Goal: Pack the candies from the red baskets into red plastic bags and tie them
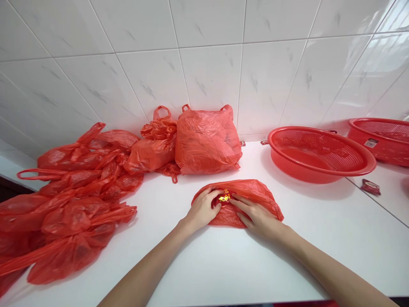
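A red plastic bag [262, 197] lies flattened on the white table in front of me. On it sits a small shiny red packet [224, 198] with gold print. My left hand [203, 209] curls its thumb and fingers around the packet's left end. From the other side, my right hand [257, 215] rests on the bag with its fingers stretched and apart, fingertips at the packet's right edge. Part of the packet is hidden under the fingers.
Several knotted red bags [76, 209] cover the left side. A full red bag [207, 143] and a smaller tied bag [151, 151] stand against the tiled wall. At right are a red basket [319, 175], another basket [390, 147] and a small dark red packet [370, 186].
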Demonstrator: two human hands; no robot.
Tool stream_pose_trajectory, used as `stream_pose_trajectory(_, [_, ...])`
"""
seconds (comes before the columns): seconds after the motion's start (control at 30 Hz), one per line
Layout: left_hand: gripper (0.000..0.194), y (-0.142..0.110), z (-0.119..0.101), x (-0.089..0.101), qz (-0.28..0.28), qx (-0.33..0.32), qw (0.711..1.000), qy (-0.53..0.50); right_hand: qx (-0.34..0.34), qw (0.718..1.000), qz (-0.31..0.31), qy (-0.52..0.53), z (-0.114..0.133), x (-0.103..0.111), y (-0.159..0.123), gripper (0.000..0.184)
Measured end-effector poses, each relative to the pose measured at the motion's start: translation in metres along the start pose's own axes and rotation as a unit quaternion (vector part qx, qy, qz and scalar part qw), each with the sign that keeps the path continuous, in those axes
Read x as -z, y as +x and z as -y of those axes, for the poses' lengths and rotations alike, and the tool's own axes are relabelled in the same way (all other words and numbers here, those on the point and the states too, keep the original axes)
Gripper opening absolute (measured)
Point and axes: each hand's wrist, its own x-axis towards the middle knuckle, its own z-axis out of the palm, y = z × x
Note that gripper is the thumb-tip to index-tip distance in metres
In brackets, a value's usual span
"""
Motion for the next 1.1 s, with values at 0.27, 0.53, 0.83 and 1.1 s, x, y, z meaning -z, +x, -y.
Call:
stream_pose_trajectory(0.27, [0.041, 0.0003, -0.0034, 0.0012, 0.013, 0.013, 1.0, 0.001, -0.014, 1.0, 0.021, -0.007, 0.0036, 0.0023, 0.0009, 0.059])
stream_pose_trajectory(0.53, [0.04, -0.0001, -0.0027, 0.0013, 0.004, 0.009, 1.0, 0.003, -0.018, 0.999, 0.027, -0.011, 0.004, 0.0041, 0.0007, 0.06])
stream_pose_trajectory(0.83, [0.038, -0.0005, 0.0016, -0.0007, -0.008, 0.01, 1.0, 0.001, -0.007, 1.0, -0.001, -0.001, 0.0042, 0.0039, -0.0022, 0.055])
stream_pose_trajectory(1.1, [0.037, -0.0013, 0.0008, -0.0006, -0.015, 0.009, 1.0, 0.017, -0.005, 1.0, 0.005, 0.013, 0.0025, 0.0042, -0.002, 0.054])
